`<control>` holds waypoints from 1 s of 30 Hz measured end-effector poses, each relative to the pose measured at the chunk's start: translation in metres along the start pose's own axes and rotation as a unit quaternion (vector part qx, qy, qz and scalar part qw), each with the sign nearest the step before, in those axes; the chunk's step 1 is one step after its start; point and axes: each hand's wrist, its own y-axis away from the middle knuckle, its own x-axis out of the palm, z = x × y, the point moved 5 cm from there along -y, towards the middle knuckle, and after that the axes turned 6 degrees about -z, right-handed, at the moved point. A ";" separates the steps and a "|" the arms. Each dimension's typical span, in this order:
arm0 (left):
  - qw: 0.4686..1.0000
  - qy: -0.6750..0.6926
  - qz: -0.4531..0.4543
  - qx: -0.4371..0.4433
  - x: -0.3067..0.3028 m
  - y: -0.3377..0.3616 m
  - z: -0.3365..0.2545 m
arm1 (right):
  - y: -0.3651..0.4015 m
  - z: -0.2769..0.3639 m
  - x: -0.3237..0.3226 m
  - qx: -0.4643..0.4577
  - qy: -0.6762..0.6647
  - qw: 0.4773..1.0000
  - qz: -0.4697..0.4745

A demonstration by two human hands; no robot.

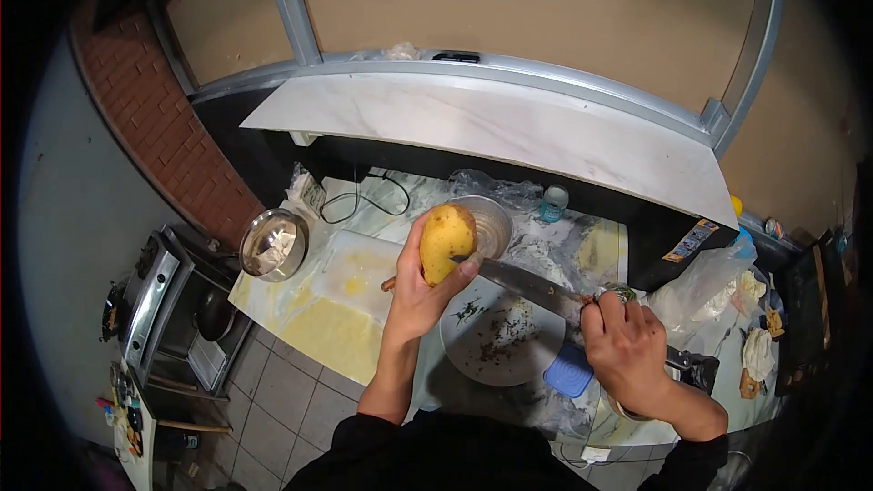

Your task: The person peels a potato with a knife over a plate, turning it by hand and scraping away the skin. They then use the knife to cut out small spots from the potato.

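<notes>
My left hand (421,295) holds up a large yellow potato (447,241), with a little brown skin at its upper edge. My right hand (626,345) grips the handle of a big knife (536,291). The blade points left, and its tip meets the potato close to my left thumb. Behind the potato is a round metal bowl (494,227). Below the blade lies a round pale board (464,359) with chopped dark green bits on it. A blue lid (569,371) is beside that board. To the left lies a white cutting board (350,275) with yellowish marks.
A metal bowl (274,245) stands at the counter's left end. Near the back are a black cable (386,211) and a small jar (554,204). Plastic bags (700,286) lie to the right. An open oven (173,309) stands at the far left.
</notes>
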 end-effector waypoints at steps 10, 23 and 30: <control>0.999 -0.031 -0.012 0.020 0.015 -0.009 0.010 | 0.012 -0.007 0.025 0.032 0.016 0.999 -0.021; 0.999 0.014 -0.022 -0.038 0.036 -0.007 0.020 | 0.030 -0.013 0.042 0.076 0.026 0.996 -0.039; 0.998 0.006 -0.063 0.002 0.037 -0.013 0.034 | 0.032 -0.006 0.049 0.101 0.005 0.995 -0.026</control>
